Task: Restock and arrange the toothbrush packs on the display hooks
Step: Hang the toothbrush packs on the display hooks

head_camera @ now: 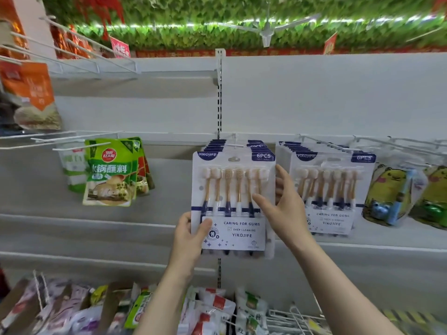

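A row of white-and-navy six-brush toothbrush packs hangs on a white display hook [235, 145] at the centre of the shelf wall. The front pack [233, 201] faces me. My left hand [191, 234] pinches its lower left corner, thumb on the label. My right hand [284, 204] rests at the pack's right edge, thumb across the front and fingers spread behind. A second row of the same packs [331, 192] hangs on the hook to the right.
Green sauce pouches [110, 172] hang on hooks at the left, with an orange pouch [33, 95] above them. Yellow cartoon kids' packs [391, 194] hang at the far right. Mixed sachets [212, 308] fill the row below. Bare hooks [79, 42] jut out at top left.
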A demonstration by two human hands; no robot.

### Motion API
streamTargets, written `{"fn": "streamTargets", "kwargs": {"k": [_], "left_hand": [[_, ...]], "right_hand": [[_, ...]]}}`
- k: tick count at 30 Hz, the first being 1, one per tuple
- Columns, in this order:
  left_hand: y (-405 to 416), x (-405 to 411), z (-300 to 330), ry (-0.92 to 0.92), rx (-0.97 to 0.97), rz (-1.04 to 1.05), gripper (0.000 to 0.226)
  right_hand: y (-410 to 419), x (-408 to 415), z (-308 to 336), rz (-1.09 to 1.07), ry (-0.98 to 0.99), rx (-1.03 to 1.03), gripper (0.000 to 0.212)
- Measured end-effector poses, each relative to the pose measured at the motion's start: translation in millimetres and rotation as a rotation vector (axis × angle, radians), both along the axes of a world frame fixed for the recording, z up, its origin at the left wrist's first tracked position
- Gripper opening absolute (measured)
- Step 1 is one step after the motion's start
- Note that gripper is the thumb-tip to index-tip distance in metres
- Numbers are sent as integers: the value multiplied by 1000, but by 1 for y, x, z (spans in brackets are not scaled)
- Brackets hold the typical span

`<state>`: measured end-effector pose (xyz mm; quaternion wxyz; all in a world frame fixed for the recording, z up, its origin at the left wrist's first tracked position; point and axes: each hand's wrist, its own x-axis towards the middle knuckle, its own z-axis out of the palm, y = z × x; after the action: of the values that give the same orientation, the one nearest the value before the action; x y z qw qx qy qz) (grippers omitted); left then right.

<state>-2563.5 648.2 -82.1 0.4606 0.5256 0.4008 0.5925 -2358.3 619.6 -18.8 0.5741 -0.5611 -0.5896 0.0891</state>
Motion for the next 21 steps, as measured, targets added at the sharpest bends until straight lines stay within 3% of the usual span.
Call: {"fn": "streamTargets", "kwargs": {"k": [15,21], "left_hand": [[34,6,-6,80,-16,-10,27],[42,-8,7,213,74,37,47]], "right_hand": [[24,3,-10,-104,-81,-12,92],[21,1,-4,-139,-182,-11,91]]}}
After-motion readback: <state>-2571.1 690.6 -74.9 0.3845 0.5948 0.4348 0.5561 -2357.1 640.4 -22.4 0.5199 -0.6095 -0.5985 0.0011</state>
